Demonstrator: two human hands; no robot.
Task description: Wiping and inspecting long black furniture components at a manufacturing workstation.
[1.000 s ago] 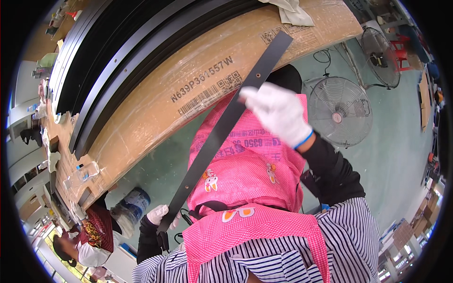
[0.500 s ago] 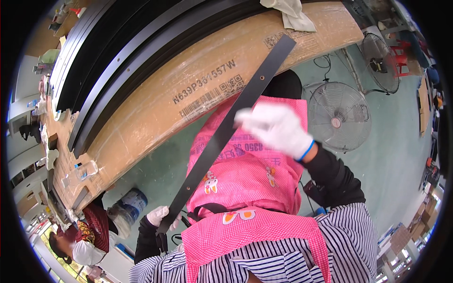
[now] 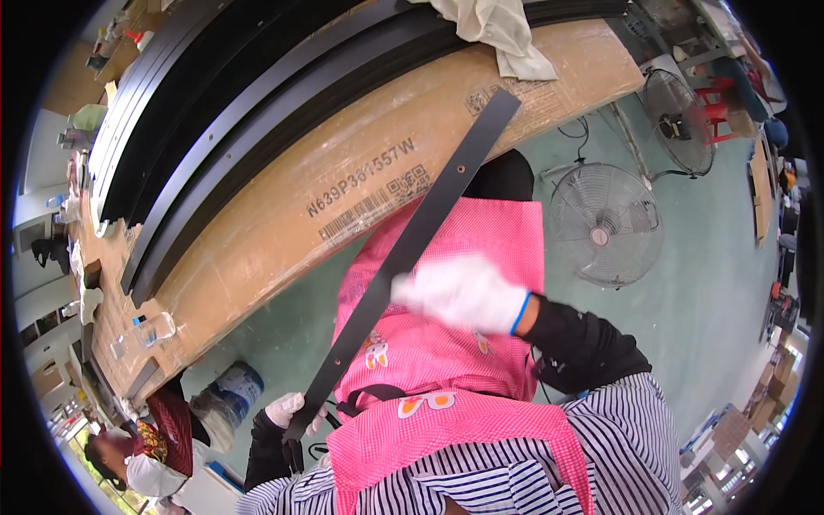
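A long flat black bar (image 3: 418, 236) with small holes in it slants across my lap, from my lower left up to the cardboard-covered surface. My left hand (image 3: 287, 409), in a white glove, is closed around the bar's lower end. My right hand (image 3: 463, 296), also white-gloved with a blue cuff edge, is at the bar's middle, over my pink apron (image 3: 502, 232). Motion smears its fingers, so I cannot tell whether it holds anything or touches the bar.
More black bars (image 3: 227, 146) lie on the brown cardboard (image 3: 257, 232), with a white cloth (image 3: 493, 34) beyond. A clear plastic bottle (image 3: 154, 329) lies at the left. Floor fans (image 3: 605, 232) stand at the right. Another person (image 3: 163, 438) is at the lower left, near a bucket (image 3: 232, 386).
My right hand has moved down along the bar toward my left hand. The left hand keeps its grip on the lower end. The whole view has shifted slightly.
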